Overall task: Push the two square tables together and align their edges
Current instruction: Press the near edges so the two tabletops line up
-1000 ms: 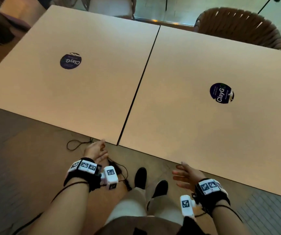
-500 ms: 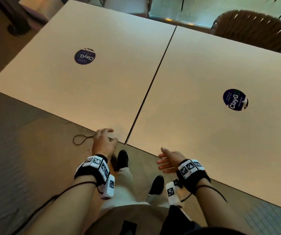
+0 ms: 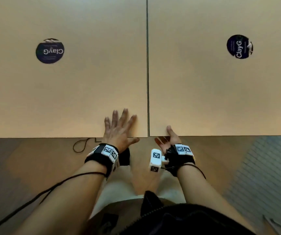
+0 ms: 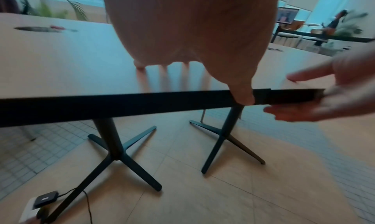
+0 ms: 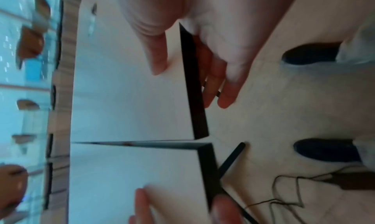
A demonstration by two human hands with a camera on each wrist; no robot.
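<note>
Two square tables stand side by side in the head view, the left table (image 3: pixel 65 92) and the right table (image 3: pixel 221 92), with only a thin dark seam (image 3: pixel 147 65) running down the middle of the frame between them. Their near edges look close to level, though the right wrist view shows a slight step at the corner where they meet, so the alignment is probably not finished. The left hand (image 3: pixel 119 129) lies flat on the left surface at lower centre, fingers spread and straight, thumb hanging over the near edge; its grip is open and holds nothing, only pressing down. The right hand (image 3: pixel 169 138) pinches the near edge of the right table just right of the seam, thumb on top and fingers curled beneath. The main risk, as I judge it, is an uneven shove: pulling at one corner could swing the right table about its single post and open the seam at the far end, or overshoot the near edges. Fingers so close to the seam could be nipped. A cable (image 3: pixel 84 144) lies on the floor below the left table, near the cross feet, and might snag.
</note>
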